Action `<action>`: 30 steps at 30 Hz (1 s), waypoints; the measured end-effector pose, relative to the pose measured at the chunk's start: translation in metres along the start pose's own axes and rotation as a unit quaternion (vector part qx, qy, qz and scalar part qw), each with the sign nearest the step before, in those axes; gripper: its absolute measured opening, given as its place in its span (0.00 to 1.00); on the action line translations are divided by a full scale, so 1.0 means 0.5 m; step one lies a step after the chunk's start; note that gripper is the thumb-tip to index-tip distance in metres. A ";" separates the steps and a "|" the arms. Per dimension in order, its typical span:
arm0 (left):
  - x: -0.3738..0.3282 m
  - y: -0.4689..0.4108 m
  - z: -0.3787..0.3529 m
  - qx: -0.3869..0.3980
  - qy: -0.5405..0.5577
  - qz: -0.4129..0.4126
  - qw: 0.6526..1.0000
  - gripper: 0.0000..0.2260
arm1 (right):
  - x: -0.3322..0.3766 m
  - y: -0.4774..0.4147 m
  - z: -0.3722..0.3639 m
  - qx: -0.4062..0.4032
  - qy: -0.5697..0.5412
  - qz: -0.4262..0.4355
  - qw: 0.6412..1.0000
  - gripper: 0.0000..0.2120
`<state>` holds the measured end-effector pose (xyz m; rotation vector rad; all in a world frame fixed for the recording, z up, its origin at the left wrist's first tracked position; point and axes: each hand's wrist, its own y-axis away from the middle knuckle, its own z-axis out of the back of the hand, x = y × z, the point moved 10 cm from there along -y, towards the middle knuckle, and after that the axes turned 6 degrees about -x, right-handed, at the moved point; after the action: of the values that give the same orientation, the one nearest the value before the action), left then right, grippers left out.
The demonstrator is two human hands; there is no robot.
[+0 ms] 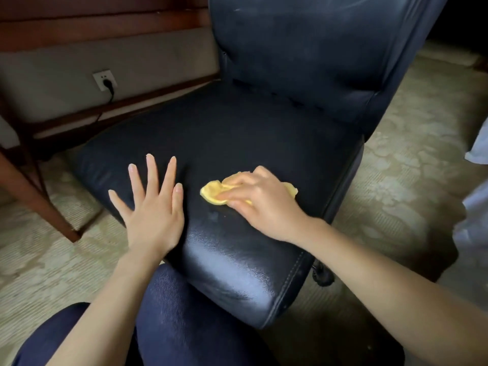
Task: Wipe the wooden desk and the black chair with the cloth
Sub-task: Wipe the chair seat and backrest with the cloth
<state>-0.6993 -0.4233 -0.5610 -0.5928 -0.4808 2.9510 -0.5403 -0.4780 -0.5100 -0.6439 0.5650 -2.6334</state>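
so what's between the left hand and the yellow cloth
Nothing: the head view shows only a bare strip of black leather chair seat between the left hand and the crumpled yellow cloth under the right hand.

Showing yellow cloth (214, 192) lying crumpled near the front of the black chair (237, 133) seat, standing beside the wooden desk (39, 202).
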 end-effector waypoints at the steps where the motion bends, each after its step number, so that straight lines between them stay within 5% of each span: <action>1: 0.003 0.002 -0.001 -0.002 -0.001 0.007 1.000 0.22 | 0.026 0.010 -0.008 0.018 -0.007 0.020 1.000 0.10; 10: 0.042 -0.015 0.009 -0.006 -0.042 0.014 0.999 0.23 | 0.093 0.101 -0.004 0.083 -0.043 0.146 0.985 0.08; 18: 0.060 -0.029 0.003 -0.003 -0.025 0.038 0.999 0.23 | -0.114 0.110 0.102 -0.048 -0.024 -0.006 0.999 0.09; 22: 0.063 -0.032 0.006 -0.011 -0.003 0.046 0.999 0.25 | -0.203 0.045 0.101 -0.032 0.006 -0.083 0.996 0.10; 30: 0.088 -0.130 0.043 -0.044 0.002 0.007 0.999 0.24 | -0.230 -0.189 -0.016 0.016 0.042 -0.078 0.996 0.09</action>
<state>-0.7461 -0.3612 -0.5371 -0.6136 -0.6104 2.9546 -0.4731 -0.3448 -0.5140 -0.5916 0.5134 -2.8216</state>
